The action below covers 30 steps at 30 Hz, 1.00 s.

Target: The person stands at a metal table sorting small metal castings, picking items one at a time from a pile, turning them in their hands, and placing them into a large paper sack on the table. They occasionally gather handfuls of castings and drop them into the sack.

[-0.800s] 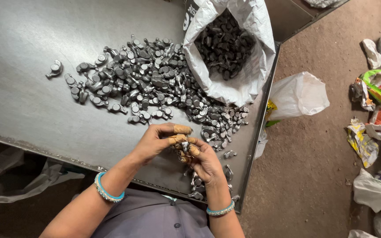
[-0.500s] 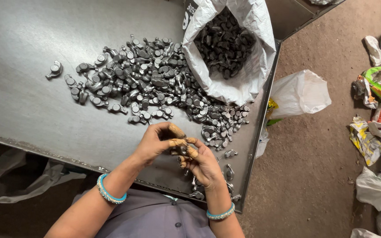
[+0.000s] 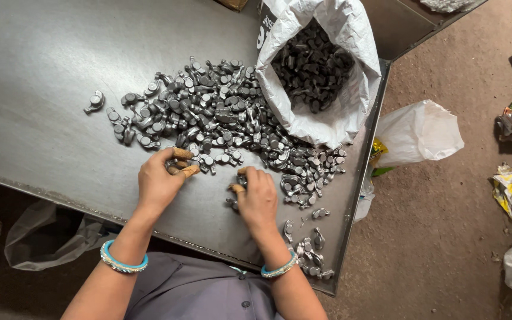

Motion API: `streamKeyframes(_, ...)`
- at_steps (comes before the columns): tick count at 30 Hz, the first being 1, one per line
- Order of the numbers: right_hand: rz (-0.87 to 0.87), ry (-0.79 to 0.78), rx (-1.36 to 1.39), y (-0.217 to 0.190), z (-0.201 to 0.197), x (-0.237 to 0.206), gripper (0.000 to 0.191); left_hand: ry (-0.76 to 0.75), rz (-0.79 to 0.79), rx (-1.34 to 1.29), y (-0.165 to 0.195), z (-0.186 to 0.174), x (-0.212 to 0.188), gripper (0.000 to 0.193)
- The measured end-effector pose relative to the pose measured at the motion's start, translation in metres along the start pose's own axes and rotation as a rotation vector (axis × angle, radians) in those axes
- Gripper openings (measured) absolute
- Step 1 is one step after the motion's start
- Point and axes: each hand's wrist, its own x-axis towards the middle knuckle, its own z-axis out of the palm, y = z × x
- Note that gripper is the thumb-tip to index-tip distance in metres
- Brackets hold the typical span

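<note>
- Metal parts [image 3: 220, 121] lie heaped mid-surface, and I see both hands at the heap's near edge.
- Left hand [image 3: 158, 181]: capped fingertips pinching a part at the pile's rim.
- Right hand [image 3: 259, 198]: curled over loose parts; I cannot tell whether it grips one.
- White sack [image 3: 327, 118] of parts lies open at the pile's far right.
- Grey metal surface [image 3: 42, 77] carries everything.

Dull grey metal parts [image 3: 208, 118] lie on a smooth, matt steel table [image 3: 37, 89] beside a woven plastic sack [image 3: 351, 112].
</note>
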Motion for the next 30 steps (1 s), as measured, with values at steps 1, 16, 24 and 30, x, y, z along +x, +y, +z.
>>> streamKeyframes(1, 0.101, -0.057, 0.195, 0.007, 0.0, 0.0, 0.034, 0.037, 0.064, 0.029, 0.0, 0.001, -0.001, 0.032)
streamKeyframes(16, 0.452, -0.122, 1.668, 0.096, -0.029, -0.067, 0.039, -0.036, 0.235, 0.101, -0.004, 0.028, -0.005, 0.028)
streamKeyframes(24, 0.372, -0.166, 1.43, 0.06, -0.026, -0.048, 0.029, -0.424, -0.255, -0.653, 0.003, 0.075, -0.035, 0.028)
streamKeyframes(30, 0.07, -0.076, 0.657, 0.022, -0.035, -0.035, 0.039, -0.47, -0.659, -1.004, -0.001, 0.071, -0.039, 0.034)
